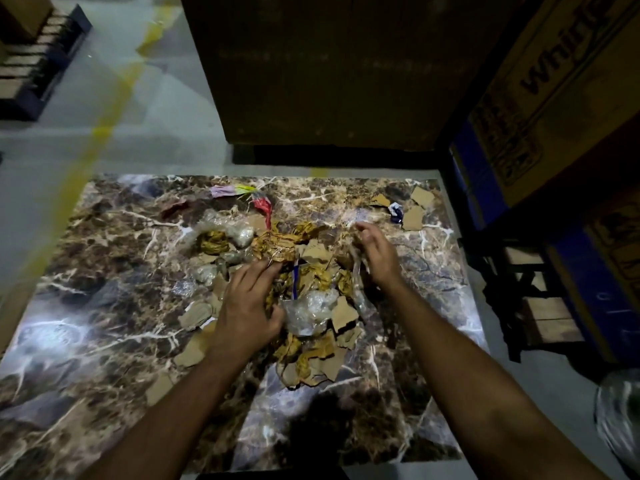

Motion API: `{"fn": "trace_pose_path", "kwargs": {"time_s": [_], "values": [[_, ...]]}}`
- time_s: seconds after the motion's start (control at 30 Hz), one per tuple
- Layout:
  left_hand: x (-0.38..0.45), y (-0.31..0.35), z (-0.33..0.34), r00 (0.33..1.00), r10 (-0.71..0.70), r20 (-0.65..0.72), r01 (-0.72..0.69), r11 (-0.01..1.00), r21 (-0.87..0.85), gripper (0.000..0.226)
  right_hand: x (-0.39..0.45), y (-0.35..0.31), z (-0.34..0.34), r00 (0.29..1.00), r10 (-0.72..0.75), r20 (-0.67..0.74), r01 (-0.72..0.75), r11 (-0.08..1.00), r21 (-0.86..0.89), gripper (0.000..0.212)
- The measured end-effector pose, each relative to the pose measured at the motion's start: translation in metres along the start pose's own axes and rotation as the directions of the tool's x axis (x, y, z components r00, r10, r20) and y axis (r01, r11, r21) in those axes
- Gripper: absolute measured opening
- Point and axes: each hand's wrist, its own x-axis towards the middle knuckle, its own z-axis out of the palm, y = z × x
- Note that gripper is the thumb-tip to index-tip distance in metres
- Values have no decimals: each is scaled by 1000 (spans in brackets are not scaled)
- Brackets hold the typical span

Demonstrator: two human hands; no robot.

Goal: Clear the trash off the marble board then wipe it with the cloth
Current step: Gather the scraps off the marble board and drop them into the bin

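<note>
Marble board (86, 323) on grey floor (166, 126), mid-frame; left hand (247, 303) and right hand (375, 251), fingers apart, flanking trash pile (304, 271); cardboard boxes (329, 64) above

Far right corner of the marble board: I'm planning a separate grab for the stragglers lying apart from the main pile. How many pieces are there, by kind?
Torn cardboard pieces: 3
Blue-and-white wrapper: 1
Total: 4
</note>
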Motion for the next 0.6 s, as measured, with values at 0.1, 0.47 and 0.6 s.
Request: {"fn": "trace_pose_path", "kwargs": {"time_s": [0.1,0.47,0.6], "values": [[2,1,3,999,10,-44,-10,1000,2,77,45,13,-29,994,-11,-109,-25,947,-320,37],[6,3,14,993,8,-119,-2,999,51,77,131,33,-73,980,199,21,-105,602,-791,67],[8,3,14,994,-5,-113,11,999,48,76,106,40,-50,989,96,116,39,579,-814,59]]}}
